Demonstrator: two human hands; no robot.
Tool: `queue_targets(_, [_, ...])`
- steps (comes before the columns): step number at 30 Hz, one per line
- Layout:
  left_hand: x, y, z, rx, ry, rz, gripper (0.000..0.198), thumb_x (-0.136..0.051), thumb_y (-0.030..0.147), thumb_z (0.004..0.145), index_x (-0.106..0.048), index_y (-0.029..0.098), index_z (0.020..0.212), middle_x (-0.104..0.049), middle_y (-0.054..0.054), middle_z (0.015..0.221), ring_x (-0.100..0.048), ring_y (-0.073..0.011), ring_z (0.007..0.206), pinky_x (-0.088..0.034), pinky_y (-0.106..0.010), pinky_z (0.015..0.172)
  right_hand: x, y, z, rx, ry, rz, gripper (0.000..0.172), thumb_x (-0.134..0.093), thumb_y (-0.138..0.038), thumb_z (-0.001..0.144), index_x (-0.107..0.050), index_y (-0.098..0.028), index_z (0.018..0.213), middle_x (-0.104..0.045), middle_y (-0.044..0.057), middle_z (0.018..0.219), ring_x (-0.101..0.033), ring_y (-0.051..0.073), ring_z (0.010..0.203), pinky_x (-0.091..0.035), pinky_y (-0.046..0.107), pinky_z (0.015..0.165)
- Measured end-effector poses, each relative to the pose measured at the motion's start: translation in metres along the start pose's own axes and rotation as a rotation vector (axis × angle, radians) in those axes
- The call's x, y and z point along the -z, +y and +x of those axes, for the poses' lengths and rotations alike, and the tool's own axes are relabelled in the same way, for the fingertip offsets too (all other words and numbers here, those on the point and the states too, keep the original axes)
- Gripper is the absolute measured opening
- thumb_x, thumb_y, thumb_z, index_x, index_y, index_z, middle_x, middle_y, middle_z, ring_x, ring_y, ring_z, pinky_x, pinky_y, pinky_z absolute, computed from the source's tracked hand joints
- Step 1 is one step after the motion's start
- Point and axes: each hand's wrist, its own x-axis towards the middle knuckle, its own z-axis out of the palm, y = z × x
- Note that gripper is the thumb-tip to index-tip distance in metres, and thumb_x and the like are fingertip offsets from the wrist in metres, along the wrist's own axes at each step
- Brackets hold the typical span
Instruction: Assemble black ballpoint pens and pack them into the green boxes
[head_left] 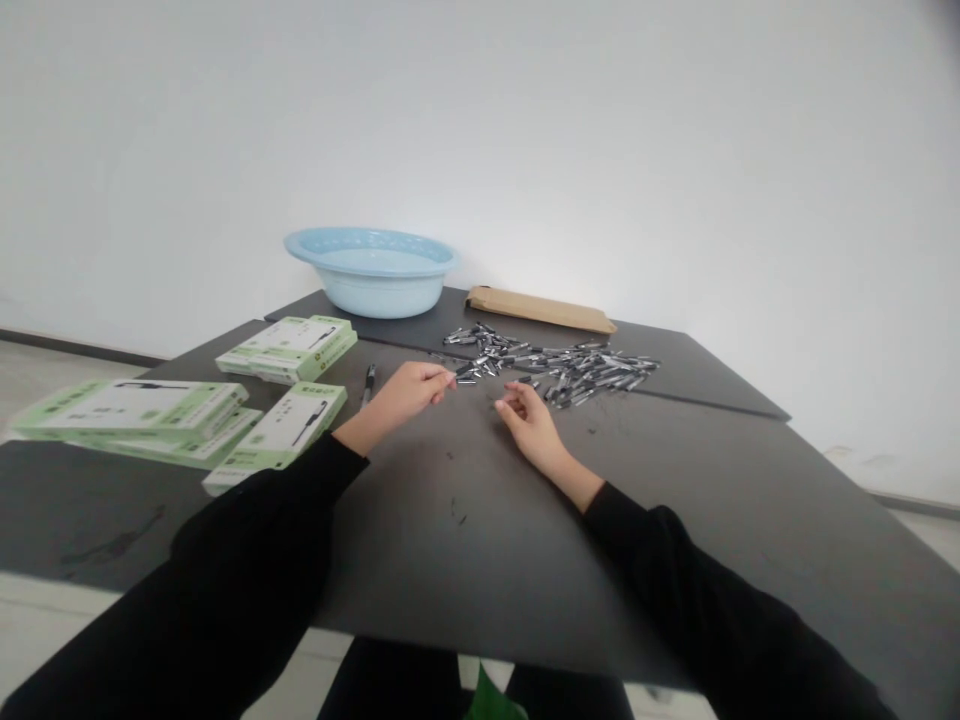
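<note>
My left hand (pixel 409 392) is closed in a pinch on a small black and silver part (pixel 463 370) at the near edge of a heap of like parts (pixel 559 362) on the dark table (pixel 465 540). My right hand (pixel 529 420) rests on the table just to the right, its fingers curled loosely; whether anything lies in them I cannot make out. A black pen-like piece (pixel 368 384) lies left of my left hand. Both arms wear black sleeves.
Green and white flat boxes (pixel 289 348) lie in stacks at the left (pixel 131 410), one near my left forearm (pixel 289 428). A light blue basin (pixel 373 270) and a brown envelope (pixel 540 309) stand at the far edge by the white wall.
</note>
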Motion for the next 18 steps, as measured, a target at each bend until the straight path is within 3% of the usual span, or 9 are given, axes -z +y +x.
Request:
queue_targets(4, [0.021, -0.006, 0.008, 0.031, 0.150, -0.115, 0.030, -0.052, 0.043, 0.078, -0.062, 0.014, 0.078, -0.039, 0.007, 0.050, -0.028, -0.0055, 0.039, -0.018, -0.020, 0.040, -0.027, 0.007, 0.036, 0.281, -0.085, -0.488, 0.032, -0.047, -0.013, 0.084, -0.062, -0.015, 0.112, -0.061, 0.013, 0.109, -0.055, 0.024, 0.102, -0.043, 0.038, 0.092])
queue_targets(8, [0.019, -0.007, 0.005, 0.080, 0.162, -0.141, 0.028, -0.054, 0.040, 0.078, -0.062, 0.013, 0.077, -0.039, 0.006, 0.052, -0.028, -0.0049, 0.039, -0.018, -0.019, 0.040, -0.047, 0.002, 0.056, 0.320, -0.139, -0.768, 0.033, -0.049, -0.015, 0.087, -0.064, -0.013, 0.116, -0.058, 0.017, 0.118, -0.050, 0.030, 0.111, -0.040, 0.044, 0.093])
queue_targets(13, [0.014, -0.006, 0.003, 0.078, 0.132, -0.131, 0.025, -0.054, 0.037, 0.079, -0.062, 0.013, 0.078, -0.040, 0.006, 0.054, -0.030, -0.0050, 0.040, -0.019, -0.019, 0.040, -0.048, 0.004, 0.057, 0.299, -0.286, -0.748, 0.022, -0.050, -0.014, 0.090, -0.070, -0.012, 0.099, -0.063, 0.015, 0.105, -0.055, 0.024, 0.102, -0.040, 0.036, 0.093])
queue_targets(18, [0.012, -0.010, 0.004, 0.023, 0.002, -0.063, 0.030, -0.055, 0.041, 0.078, -0.064, 0.013, 0.080, -0.039, 0.006, 0.053, -0.030, -0.0055, 0.041, -0.020, -0.020, 0.041, -0.028, 0.004, 0.026, 0.361, -0.308, -0.602, 0.020, -0.052, -0.015, 0.091, -0.070, -0.017, 0.099, -0.064, 0.011, 0.098, -0.057, 0.022, 0.097, -0.043, 0.035, 0.089])
